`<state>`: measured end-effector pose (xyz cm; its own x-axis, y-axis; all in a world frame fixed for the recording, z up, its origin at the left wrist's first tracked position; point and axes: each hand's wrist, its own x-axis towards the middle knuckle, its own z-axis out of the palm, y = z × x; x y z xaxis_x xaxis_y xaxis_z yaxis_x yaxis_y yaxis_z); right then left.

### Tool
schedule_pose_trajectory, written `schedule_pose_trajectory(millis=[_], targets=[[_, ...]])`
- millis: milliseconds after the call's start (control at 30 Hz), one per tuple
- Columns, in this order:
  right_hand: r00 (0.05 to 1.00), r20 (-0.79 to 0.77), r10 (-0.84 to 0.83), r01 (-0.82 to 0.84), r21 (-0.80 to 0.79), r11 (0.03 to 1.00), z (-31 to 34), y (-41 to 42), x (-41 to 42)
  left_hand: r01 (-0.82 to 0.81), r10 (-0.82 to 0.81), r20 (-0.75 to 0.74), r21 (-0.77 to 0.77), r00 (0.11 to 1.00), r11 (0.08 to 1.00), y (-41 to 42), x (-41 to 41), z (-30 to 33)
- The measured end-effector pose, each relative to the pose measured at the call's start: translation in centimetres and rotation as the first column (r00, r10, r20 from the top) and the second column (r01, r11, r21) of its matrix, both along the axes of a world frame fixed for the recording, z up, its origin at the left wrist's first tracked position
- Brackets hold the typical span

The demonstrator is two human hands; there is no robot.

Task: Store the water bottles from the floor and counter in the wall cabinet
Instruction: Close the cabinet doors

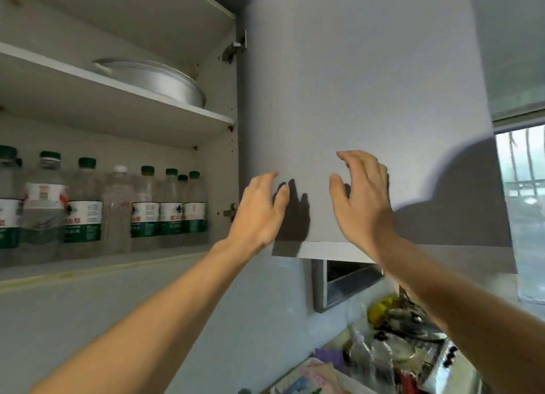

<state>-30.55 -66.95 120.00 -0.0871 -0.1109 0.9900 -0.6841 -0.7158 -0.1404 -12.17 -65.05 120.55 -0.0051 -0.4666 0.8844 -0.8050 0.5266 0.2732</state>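
Note:
The wall cabinet stands open, and its grey door (368,98) is swung out toward me on the right. Several clear water bottles (85,205) with green caps and green-white labels stand in a row on the lower shelf (88,264); one has a white cap (119,169). My left hand (259,210) and my right hand (362,199) are both raised against the lower part of the door's face. Their fingers are loosely spread and hold nothing. I cannot tell whether the fingertips touch the door.
A metal pan (153,78) lies on the upper shelf. Below the door is a metal range hood (345,284). The counter (383,349) at the lower right is cluttered with a clear bottle, packets and utensils. A window (522,202) is at the right.

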Motion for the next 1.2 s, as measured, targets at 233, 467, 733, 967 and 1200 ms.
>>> schedule_pose_trajectory(millis=[233, 467, 733, 967, 1200], targets=[[0.953, 0.260, -0.157, 0.214, -0.207, 0.955, -0.1, 1.7, -12.5, 0.118, -0.124, 0.057, 0.101, 0.991, 0.988, -1.5, -10.2, -1.2], [0.968, 0.251, -0.021, -0.015, 0.142, 0.990, -3.1, 0.5, -19.1, 0.061, -0.063, 0.022, 0.085, 0.998, 0.995, -2.8, -18.3, -2.4], [0.885, 0.235, 0.401, -0.445, 0.182, 0.877, -3.7, 3.5, -20.1, 0.088, -0.082, -0.083, 0.068, 0.993, 0.994, 1.0, -20.7, -2.6], [0.462, 0.285, 0.840, -0.877, 0.287, 0.386, -4.6, 8.8, -15.9, 0.063, -0.063, -0.011, 0.011, 0.998, 0.998, 9.5, -15.1, -1.6], [0.189, 0.234, 0.954, -0.928, 0.359, 0.096, -4.8, 14.2, -6.1, 0.331, -0.338, -0.192, -0.068, 0.921, 0.941, 19.5, -8.4, -1.2]])
